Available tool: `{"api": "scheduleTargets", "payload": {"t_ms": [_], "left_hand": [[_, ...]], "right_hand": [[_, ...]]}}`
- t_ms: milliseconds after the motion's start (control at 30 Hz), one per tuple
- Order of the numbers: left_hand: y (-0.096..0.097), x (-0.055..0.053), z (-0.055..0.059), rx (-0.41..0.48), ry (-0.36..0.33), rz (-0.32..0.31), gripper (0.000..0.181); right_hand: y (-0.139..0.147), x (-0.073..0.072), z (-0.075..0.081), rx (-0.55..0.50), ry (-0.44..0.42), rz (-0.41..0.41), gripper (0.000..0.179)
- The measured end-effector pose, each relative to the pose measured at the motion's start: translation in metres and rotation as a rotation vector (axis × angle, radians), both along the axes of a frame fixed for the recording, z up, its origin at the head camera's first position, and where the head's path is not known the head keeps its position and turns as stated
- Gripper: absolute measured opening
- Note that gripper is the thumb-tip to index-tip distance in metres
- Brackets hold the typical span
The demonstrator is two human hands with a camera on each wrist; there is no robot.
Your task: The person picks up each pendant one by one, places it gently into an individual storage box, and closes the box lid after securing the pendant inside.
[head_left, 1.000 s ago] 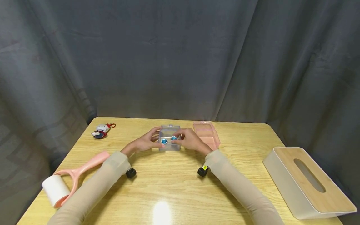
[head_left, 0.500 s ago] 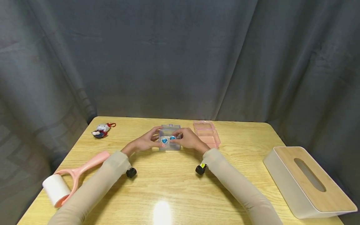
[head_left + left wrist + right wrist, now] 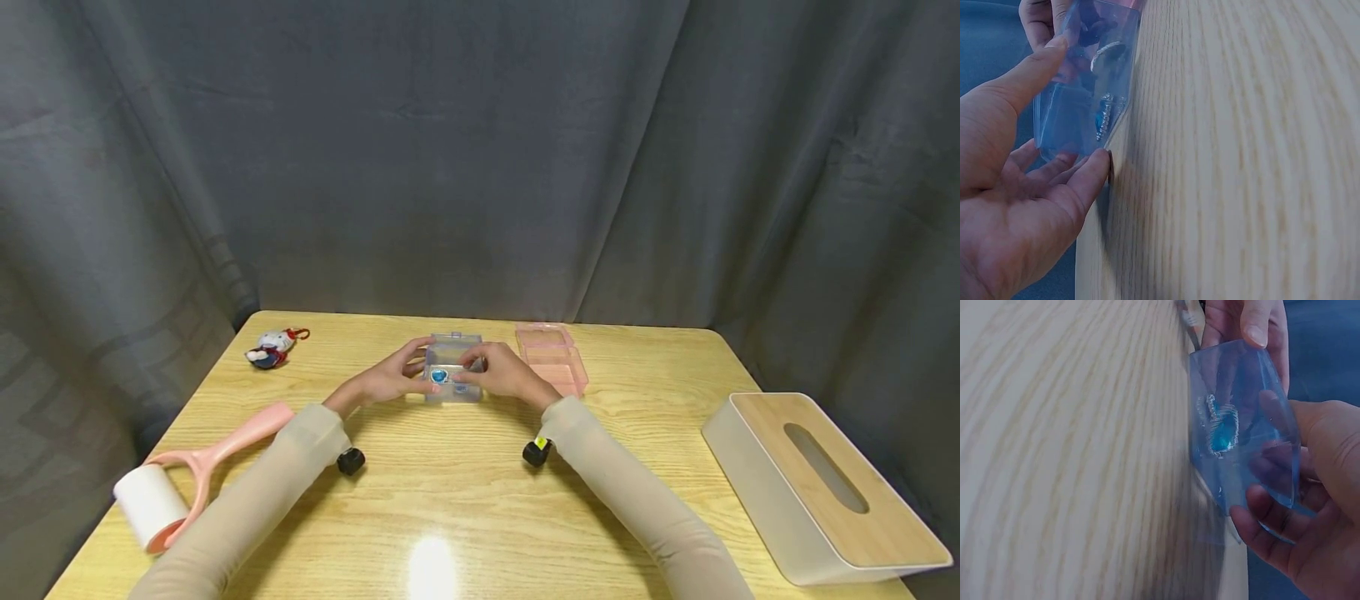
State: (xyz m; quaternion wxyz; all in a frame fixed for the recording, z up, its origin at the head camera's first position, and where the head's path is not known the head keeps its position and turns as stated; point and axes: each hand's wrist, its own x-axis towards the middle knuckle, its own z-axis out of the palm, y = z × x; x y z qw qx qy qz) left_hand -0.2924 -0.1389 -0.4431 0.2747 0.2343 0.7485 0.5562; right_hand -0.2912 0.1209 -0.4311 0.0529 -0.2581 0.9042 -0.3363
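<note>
Here, a clear box of blue jewels in the left hand's grip, right hand's hold unclear.

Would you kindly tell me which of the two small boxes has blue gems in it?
The clear box, between the left hand and right hand, holds the blue gems; the pink box, farther right, shows none.

Left hand gripping, right hand loosely curved

Bright worktop, dim curtain
White glare near the front; soft shadows beside the sleeves. Wrist views are darker, bluish, slightly soft, wood grain curving.
</note>
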Motion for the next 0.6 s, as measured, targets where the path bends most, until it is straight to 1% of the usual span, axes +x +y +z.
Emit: {"api": "scheduleTargets", "payload": {"t_ms": [100,200,333,467,533,600], "left_hand": [[0.001,0.0,-0.002,0.013,0.0,-0.001,0.096],[0.002,0.0,-0.003,0.027,-0.004,-0.002,0.096],[0.003,0.001,-0.004,0.034,-0.007,0.0,0.096],[0.003,0.002,-0.003,0.023,0.007,0.017,0.096],[0.003,0.002,-0.003,0.018,0.022,0.024,0.096],[0.002,0.002,-0.002,0.015,0.042,0.026,0.096]], "right_hand": [[0.004,0.002,0.003,0.023,0.013,0.022,0.035],[0.012,0.007,0.013,0.043,0.034,0.03,0.038],[0.029,0.017,0.037,0.056,0.077,0.033,0.041],[0.052,0.031,0.062,0.077,0.125,0.075,0.041],[0.064,0.037,0.072,0.078,0.142,0.097,0.04],[0.077,0.043,0.079,0.072,0.15,0.107,0.038]]}}
